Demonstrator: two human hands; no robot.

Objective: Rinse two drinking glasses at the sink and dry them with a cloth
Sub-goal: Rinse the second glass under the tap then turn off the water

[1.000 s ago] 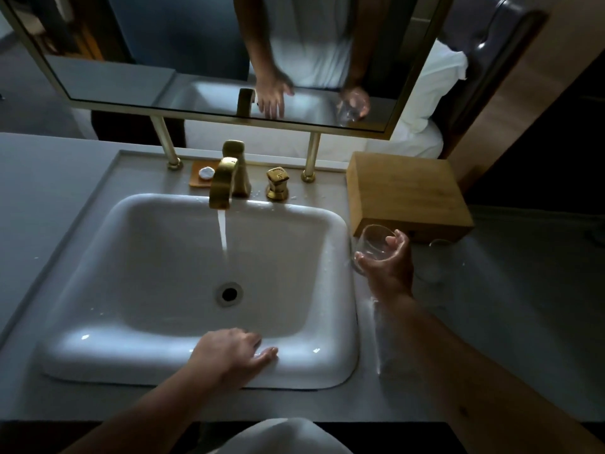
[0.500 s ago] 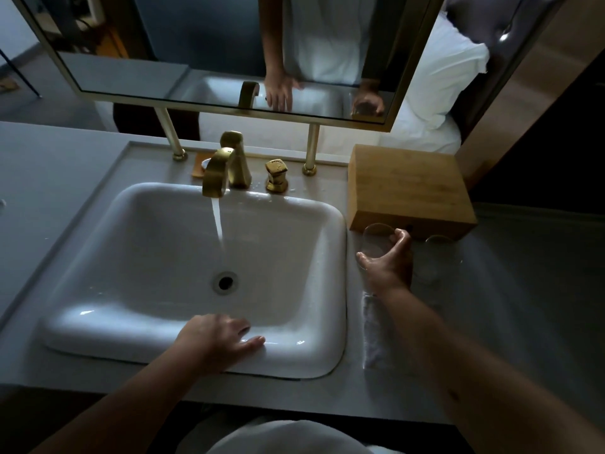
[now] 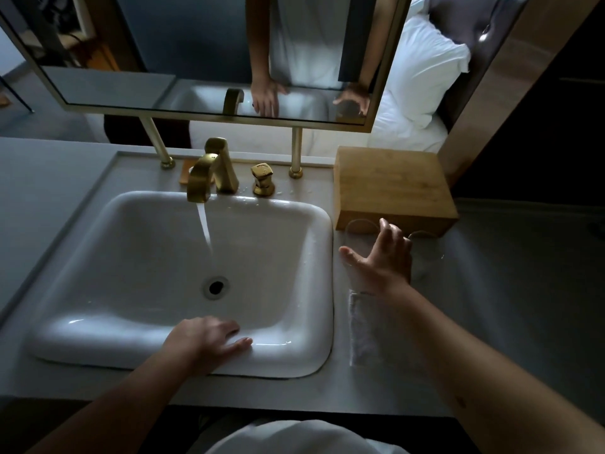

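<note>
Two clear drinking glasses stand on the grey counter right of the sink, in front of a wooden box: one glass (image 3: 358,228) nearer the sink and a second glass (image 3: 427,253) to its right. My right hand (image 3: 381,260) hovers between them with fingers spread, holding nothing. My left hand (image 3: 209,339) rests flat on the front rim of the white sink (image 3: 304,362). Water runs from the brass tap (image 3: 204,178) into the basin. A pale cloth (image 3: 366,332) lies on the counter under my right forearm.
A wooden box (image 3: 393,188) sits behind the glasses. A brass tap handle (image 3: 262,180) stands right of the spout. A framed mirror (image 3: 209,60) on brass posts hangs close above the sink. Grey counter (image 3: 49,191) extends on both sides.
My right hand set the glass down on the counter in front of the box and let go, fingers now spread. My left hand stayed on the sink rim.
</note>
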